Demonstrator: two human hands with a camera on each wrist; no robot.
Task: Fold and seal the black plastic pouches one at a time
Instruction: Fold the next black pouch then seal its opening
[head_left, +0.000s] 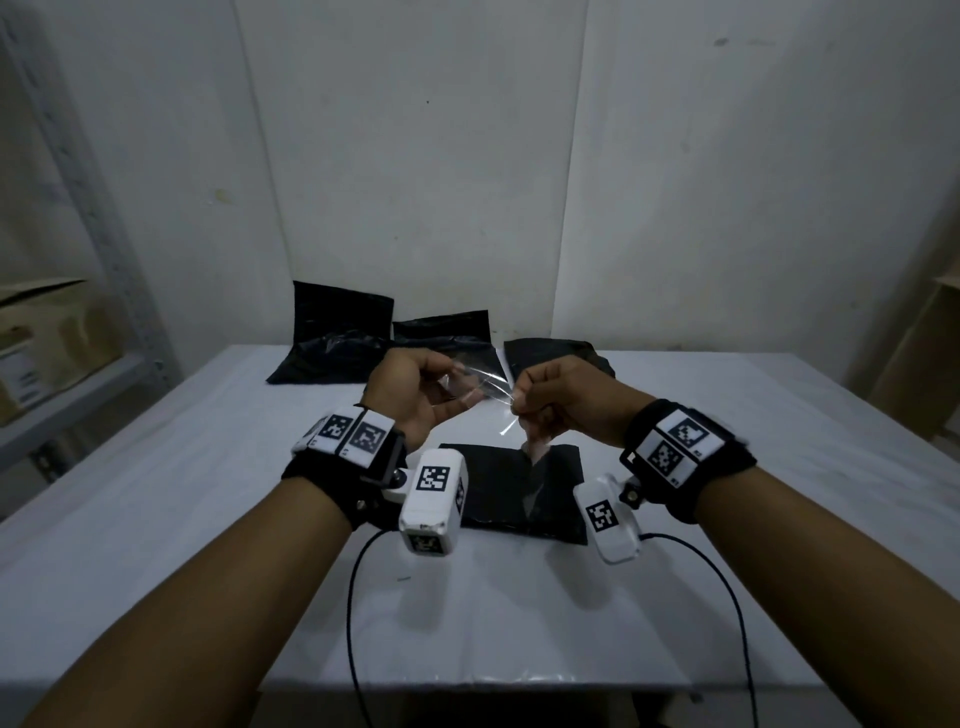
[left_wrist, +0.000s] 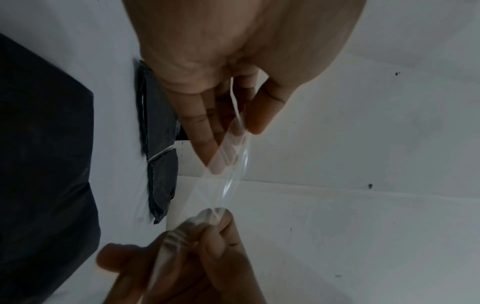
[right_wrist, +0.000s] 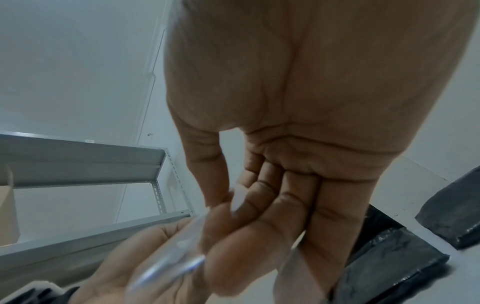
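Above table (head_left: 156, 519), left hand (head_left: 410, 395) and right hand (head_left: 566, 405) pinch clear strip (head_left: 480, 387).

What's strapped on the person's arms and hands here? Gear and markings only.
Forearms are bare, with no sleeves or gloves. The left hand and right hand each have a black wrist strap with white square-code tags, plus a white camera box that also carries codes. A thin black cable trails from each.
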